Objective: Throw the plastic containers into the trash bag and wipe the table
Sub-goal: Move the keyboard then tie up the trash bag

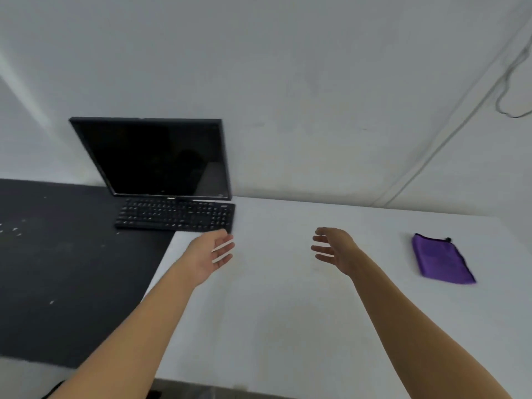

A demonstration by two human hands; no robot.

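Over the middle of the white desk (273,312), the left hand (211,254) and right hand (334,250) hover with fingers spread and palms facing, holding nothing. The purple cloth (440,259) lies flat near the right edge. A keyboard (175,214) and monitor (155,156) sit at the back edge.

White table (288,318) with a purple cloth (442,259), adjoining black surface (72,269) with keyboard (175,216) and monitor (161,156)
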